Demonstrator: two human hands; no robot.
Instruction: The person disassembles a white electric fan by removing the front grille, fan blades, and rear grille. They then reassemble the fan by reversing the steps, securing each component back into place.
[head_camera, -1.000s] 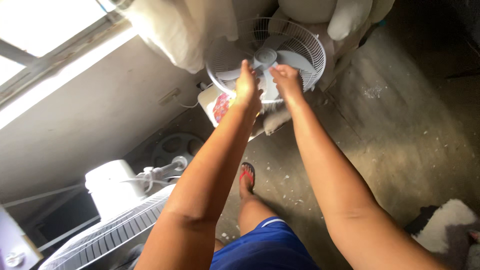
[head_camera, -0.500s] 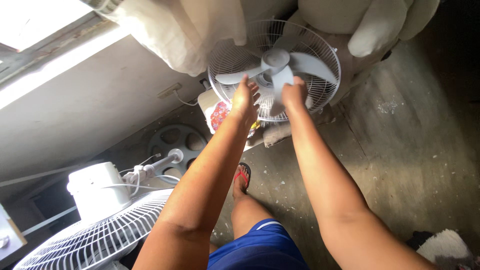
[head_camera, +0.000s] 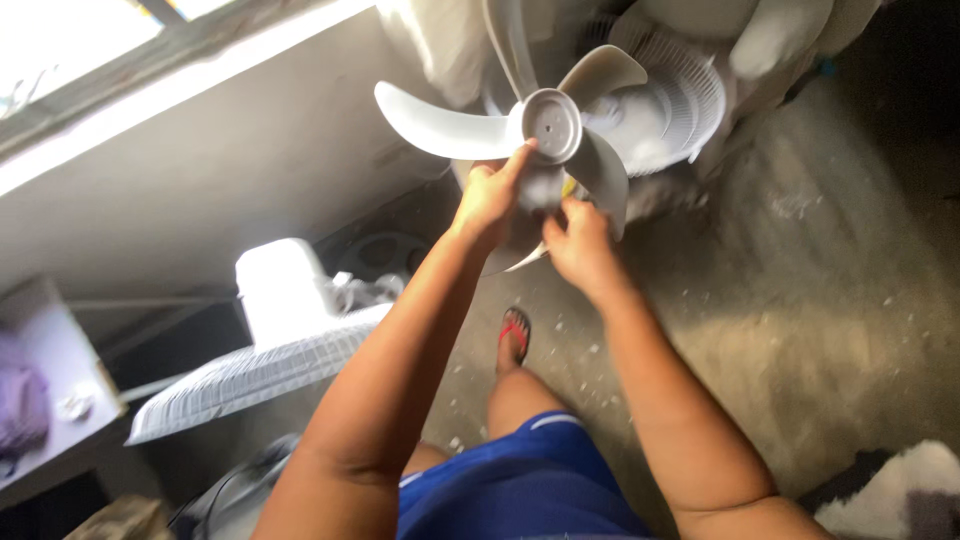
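left hand (head_camera: 490, 195) gripping pale plastic fan blade (head_camera: 540, 125) at hub | right hand (head_camera: 580, 245) clasping a vane | white wire grille (head_camera: 670, 100) behind

Both bare arms stretched forward, hands raised close together.

The left hand (head_camera: 487, 197) is lifted at the end of a nearly straight arm, its fingers (head_camera: 515, 160) curled and pointing up and forward in a grip. The right hand (head_camera: 580, 243) sits just below and to the right of the left fingers, its fingers (head_camera: 558, 218) bent inward, wrist slightly cocked. The two hands are nearly touching. Both forearms run up from the bottom edge and converge toward the hands.
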